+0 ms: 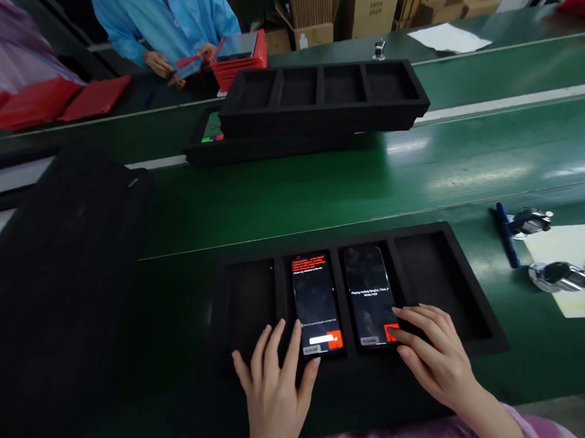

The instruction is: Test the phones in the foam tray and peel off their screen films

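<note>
Two smartphones lie screen up in the middle slots of a black foam tray (486, 319). The left smartphone (315, 301) shows red and white text, a white bar and a red patch low on its dark screen. On the right smartphone (368, 284), white text and a red button are lit. My left hand (273, 384) rests over the tray's lower left edge with spread fingers, its fingertips by the left smartphone's lower edge. My right hand (436, 352) reaches over the right smartphone's lower right corner, fingers stretched out, the tips at the red button.
Stacked black trays (325, 108) stand across the green conveyor belt (502, 153). Another dark tray stack (59, 263) fills the left. At right are a blue pen (508, 234), metal fittings (562, 274) and paper (576, 245). A co-worker in blue (166, 17) handles items near red pouches (241, 58).
</note>
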Available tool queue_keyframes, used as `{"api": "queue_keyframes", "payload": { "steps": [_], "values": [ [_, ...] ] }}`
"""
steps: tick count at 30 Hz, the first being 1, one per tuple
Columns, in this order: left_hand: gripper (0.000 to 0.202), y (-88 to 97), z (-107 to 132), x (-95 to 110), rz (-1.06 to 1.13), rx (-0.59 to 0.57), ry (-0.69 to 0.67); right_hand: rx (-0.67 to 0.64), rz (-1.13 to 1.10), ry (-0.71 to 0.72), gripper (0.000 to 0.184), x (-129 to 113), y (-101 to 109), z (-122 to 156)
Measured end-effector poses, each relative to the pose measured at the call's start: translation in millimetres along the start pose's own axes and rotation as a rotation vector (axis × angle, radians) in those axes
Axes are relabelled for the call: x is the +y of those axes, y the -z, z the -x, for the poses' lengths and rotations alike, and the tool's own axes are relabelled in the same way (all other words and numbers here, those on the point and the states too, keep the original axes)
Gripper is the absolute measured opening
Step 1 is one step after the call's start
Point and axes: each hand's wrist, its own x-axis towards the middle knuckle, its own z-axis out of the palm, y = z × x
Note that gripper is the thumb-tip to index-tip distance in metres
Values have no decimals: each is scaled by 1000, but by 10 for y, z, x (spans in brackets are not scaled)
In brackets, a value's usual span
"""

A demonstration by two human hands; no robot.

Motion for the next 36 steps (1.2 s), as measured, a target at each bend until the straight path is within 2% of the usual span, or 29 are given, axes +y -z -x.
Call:
{"api": "queue_keyframes", "payload": {
  "steps": [4, 9, 14, 17, 21, 25, 28, 30, 36],
  "values": [
    [40, 40, -54, 41, 17, 28, -9, 4, -8, 1, 16, -10, -2, -21],
    [31, 102, -144, 26, 205, 106, -81, 7, 7, 11, 17, -12, 3, -27],
    [27, 145, -181, -23, 271, 187, -21, 11, -14, 9, 16, -7, -4, -10],
    [22, 149, -195, 75, 373, 214, 36, 10, -20, 3, 17, -4, -3, -6],
    [21, 136, -178, 202, 480, 199, 23, 9, -31, 2, 16, 1, -1, -6],
    [25, 143, -162, 158, 424, 169, -43, 10, -23, 2, 16, -3, -4, -18],
    [34, 163, -188, 106, 290, 64, -166, 9, -13, 6, 16, -5, -3, -19],
    [36, 167, -201, 79, 208, 11, -200, 14, -11, 8, 16, -2, 0, -12],
    [45, 122, -50, -159, 179, 62, -67, 25, -22, 14, 17, 4, 6, -7]
  ]
}}
